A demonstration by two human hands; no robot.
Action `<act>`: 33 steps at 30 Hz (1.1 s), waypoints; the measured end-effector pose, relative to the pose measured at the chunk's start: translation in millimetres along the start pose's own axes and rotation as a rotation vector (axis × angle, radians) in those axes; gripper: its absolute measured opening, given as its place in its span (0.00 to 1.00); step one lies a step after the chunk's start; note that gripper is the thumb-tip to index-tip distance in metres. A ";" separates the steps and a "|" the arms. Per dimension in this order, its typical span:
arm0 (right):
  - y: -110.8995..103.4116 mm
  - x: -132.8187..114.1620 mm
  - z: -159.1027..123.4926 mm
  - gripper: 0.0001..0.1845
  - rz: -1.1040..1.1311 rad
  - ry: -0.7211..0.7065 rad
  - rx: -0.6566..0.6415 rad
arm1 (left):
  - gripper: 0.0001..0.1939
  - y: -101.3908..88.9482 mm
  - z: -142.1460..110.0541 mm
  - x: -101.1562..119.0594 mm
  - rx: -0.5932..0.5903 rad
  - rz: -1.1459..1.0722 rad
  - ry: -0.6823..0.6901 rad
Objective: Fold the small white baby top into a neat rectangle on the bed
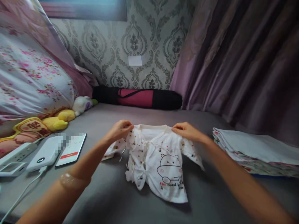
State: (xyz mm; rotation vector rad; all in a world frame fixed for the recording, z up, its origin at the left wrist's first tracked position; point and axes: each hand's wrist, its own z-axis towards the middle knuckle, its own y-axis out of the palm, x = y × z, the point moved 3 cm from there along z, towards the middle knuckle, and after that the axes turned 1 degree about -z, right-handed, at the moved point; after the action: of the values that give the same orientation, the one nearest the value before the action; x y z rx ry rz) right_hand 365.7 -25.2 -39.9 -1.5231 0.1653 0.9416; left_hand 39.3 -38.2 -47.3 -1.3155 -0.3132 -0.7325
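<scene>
On your far left, the yellow plush toys (56, 122) and the power strip (18, 153) were cut off by the edge of view. Next lay a white power bank (44, 153) and a phone (76, 143); a pixelated patch hid part of both. Your left forearm, wearing a clear bangle (73, 181), left view at the bottom. It reached forward and inward, and your left hand (121, 128) was palm down, its grip pinching one shoulder of the baby shirt (155, 161). That wrist covered part of the sleeve behind it. The shirt was between your hands, spread over the grey sheet (112, 199), its lettering creased and hard to read. Your right hand (185, 130) mirrored the left, its grip pinching the other shoulder between thumb and fingers, while the forearm angled out past the lower right corner. Rightmost, the stack of folded cloths (254, 146) was cut off by the edge.
</scene>
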 end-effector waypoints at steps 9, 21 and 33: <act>50.1 48.0 24.6 0.18 -0.602 0.110 0.008 | 0.14 74.9 37.9 -51.9 0.039 0.333 0.105; 52.0 89.0 92.1 0.18 -0.748 0.125 -0.152 | 0.14 97.1 103.1 -84.8 -0.008 0.448 0.153; 44.2 105.2 130.4 0.14 -0.590 0.264 -0.087 | 0.14 104.6 144.9 -89.7 -0.129 0.475 -0.110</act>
State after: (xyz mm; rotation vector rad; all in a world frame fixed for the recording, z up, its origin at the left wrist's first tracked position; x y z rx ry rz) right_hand 348.4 124.2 -126.0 -1.6423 -0.1369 0.2822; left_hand 67.9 134.5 -144.0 -1.4833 -0.0335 -0.2832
